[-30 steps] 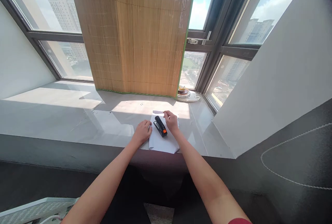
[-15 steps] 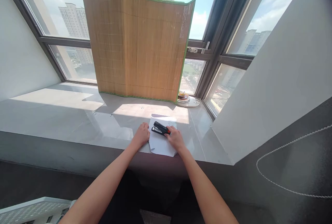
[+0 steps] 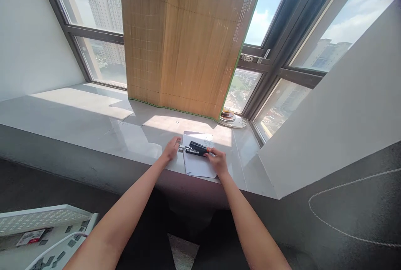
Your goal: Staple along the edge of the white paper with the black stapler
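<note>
My right hand (image 3: 218,161) grips the black stapler (image 3: 197,149) by its right end, over white sheets of paper (image 3: 200,166) on the sill. The stapler's jaws point left, toward my left hand (image 3: 171,149). A slim pale metal piece (image 3: 182,147) sticks out from the stapler's left end. The fingers of my left hand are closed at the outer end of this piece, beside the paper's left edge. Small writing shows on the upper right of the paper. My left fingertips are partly hidden.
A bamboo mat (image 3: 188,49) with green edging stands against the window behind the paper. Stacked plates (image 3: 230,117) sit at its right lower corner. The sill's front edge drops off near me. A white perforated rack (image 3: 40,218) stands low at left; a cord (image 3: 328,220) hangs at right.
The view has tilted and shifted. The stapler has turned nearer to level, and the pale metal piece now sticks out at its left end. My left hand has left the paper's edge for that piece.
</note>
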`<action>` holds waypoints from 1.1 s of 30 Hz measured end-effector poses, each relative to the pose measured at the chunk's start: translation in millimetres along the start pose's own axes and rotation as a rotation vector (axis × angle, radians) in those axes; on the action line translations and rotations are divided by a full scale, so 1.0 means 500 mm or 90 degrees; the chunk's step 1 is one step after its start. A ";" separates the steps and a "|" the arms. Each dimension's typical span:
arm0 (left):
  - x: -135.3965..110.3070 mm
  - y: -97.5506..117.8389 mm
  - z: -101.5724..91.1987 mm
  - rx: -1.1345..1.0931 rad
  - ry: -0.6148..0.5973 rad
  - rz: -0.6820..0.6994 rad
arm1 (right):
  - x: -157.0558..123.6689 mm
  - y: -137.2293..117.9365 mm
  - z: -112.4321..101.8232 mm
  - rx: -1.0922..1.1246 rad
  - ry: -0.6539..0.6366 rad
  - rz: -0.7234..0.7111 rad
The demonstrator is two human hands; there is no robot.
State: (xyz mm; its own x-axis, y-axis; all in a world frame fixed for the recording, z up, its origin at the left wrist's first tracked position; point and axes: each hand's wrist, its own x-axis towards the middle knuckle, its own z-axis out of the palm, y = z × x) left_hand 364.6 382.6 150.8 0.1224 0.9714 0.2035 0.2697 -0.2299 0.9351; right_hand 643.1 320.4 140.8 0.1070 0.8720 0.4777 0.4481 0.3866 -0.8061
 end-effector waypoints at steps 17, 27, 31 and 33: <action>0.009 0.001 -0.076 -0.762 0.083 -0.246 | 0.059 -0.182 0.117 -0.153 -0.128 -0.188; -0.004 0.000 -0.082 -0.799 0.028 -0.211 | 0.026 -0.211 0.213 -0.261 -0.163 -0.491; -0.001 0.009 -0.083 -0.842 0.075 -0.253 | 0.015 -0.207 0.185 -0.213 -0.082 -0.388; -0.001 0.012 -0.081 -0.844 0.087 -0.270 | 0.002 -0.202 0.168 -0.193 0.023 -0.236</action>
State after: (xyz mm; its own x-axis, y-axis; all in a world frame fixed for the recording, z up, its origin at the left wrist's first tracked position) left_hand 327.6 383.0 167.8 0.1460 0.9676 -0.2061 -0.8402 0.2313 0.4905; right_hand 523.4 307.4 193.2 -0.0797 0.6790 0.7298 0.7000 0.5594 -0.4440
